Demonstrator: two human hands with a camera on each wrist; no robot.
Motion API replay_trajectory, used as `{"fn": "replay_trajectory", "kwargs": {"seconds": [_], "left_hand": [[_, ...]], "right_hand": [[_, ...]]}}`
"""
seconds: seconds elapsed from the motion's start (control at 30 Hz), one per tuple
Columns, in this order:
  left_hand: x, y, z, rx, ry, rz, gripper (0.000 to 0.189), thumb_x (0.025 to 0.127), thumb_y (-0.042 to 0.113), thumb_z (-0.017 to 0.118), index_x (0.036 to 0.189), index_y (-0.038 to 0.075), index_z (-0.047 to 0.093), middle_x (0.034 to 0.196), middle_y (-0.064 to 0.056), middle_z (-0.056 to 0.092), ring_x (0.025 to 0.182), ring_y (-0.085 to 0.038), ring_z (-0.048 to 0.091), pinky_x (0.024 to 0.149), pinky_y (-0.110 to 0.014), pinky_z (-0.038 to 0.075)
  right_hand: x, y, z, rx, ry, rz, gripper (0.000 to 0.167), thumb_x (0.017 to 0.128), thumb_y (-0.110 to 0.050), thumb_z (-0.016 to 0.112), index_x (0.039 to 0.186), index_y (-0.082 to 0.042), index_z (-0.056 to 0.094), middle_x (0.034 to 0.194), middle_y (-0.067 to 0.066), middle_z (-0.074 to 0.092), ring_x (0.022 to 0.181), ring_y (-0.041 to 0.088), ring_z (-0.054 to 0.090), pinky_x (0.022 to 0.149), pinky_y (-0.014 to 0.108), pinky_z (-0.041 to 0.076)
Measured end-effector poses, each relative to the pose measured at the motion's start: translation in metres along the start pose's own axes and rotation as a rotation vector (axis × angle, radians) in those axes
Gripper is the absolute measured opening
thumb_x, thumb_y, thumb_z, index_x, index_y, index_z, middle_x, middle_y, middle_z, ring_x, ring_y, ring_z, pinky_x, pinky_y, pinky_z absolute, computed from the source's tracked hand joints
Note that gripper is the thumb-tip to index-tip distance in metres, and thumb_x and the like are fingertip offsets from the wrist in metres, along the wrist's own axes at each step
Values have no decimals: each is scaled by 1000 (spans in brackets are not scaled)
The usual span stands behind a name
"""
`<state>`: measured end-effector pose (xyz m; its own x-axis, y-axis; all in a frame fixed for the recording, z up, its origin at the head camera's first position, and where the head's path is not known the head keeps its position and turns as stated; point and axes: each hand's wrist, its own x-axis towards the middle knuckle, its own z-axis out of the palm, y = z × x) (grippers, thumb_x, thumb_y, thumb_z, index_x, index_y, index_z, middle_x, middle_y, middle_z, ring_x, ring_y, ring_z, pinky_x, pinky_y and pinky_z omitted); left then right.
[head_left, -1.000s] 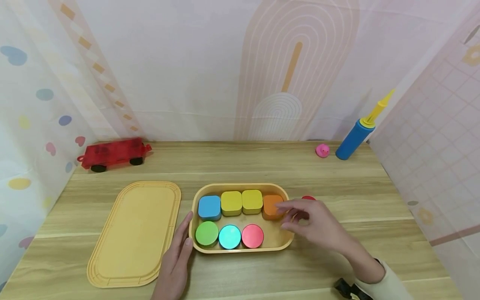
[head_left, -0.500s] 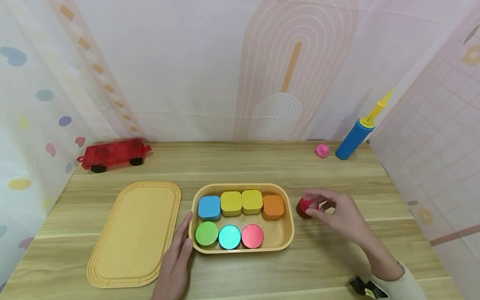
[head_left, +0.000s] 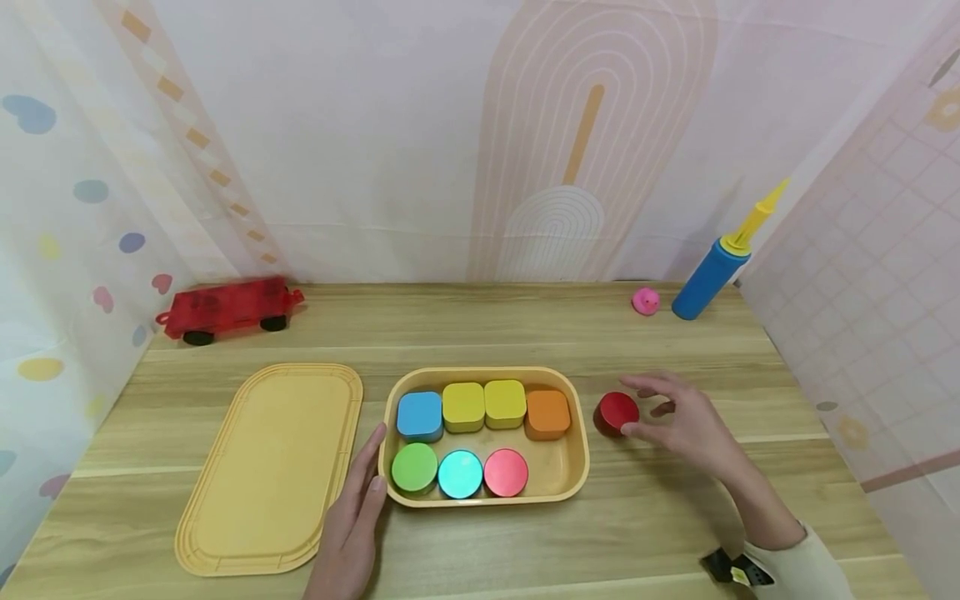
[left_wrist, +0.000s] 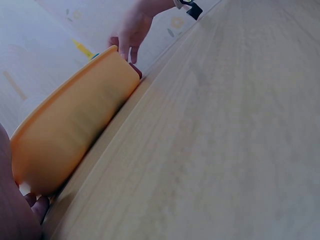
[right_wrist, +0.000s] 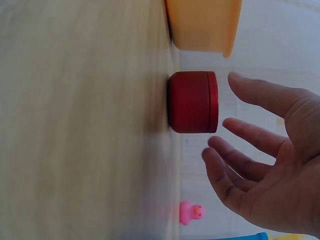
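A yellow oval-ended tray point(head_left: 551, 477) sits in the middle of the table. Along its back stand square-topped tins: one blue point(head_left: 420, 414), two yellow point(head_left: 463, 407) and one orange point(head_left: 547, 414). In front of them are round tins in green point(head_left: 414, 467), light blue point(head_left: 460, 474) and pinkish red point(head_left: 506, 472). My left hand point(head_left: 350, 529) touches the tray's left end with extended fingers. Right of the tray stands a dark red round tin point(right_wrist: 192, 102), upright on the table. Fingers spread, my right hand point(head_left: 693, 427) is beside that tin, apart from it in the right wrist view.
At left lies a flat yellow lid point(head_left: 270, 467). A red toy wagon point(head_left: 228, 306) is at the back left. A pink rubber duck point(head_left: 645, 301) and a blue-and-yellow hand pump point(head_left: 708, 279) stand at the back right, before the patterned cloth.
My right hand has moved right from the tray to the dark red tin, closed in around it, then spread its fingers. My left hand has stayed at the tray.
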<state>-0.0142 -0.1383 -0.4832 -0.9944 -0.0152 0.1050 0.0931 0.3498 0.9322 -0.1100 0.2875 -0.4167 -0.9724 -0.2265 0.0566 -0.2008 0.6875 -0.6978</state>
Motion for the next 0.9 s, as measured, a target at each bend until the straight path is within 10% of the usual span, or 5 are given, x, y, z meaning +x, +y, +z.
{"fn": "replay_trajectory", "kwargs": {"seconds": [0.9], "left_hand": [[0, 0, 0, -8, 2, 19, 53, 123, 23, 40, 175, 31, 35, 179, -3, 37, 154, 14, 29, 116, 0, 27]], "right_hand": [[3, 8, 6, 1, -52, 39, 51, 89, -5, 94, 134, 7, 74, 124, 19, 78, 107, 32, 73, 82, 29, 67]]}}
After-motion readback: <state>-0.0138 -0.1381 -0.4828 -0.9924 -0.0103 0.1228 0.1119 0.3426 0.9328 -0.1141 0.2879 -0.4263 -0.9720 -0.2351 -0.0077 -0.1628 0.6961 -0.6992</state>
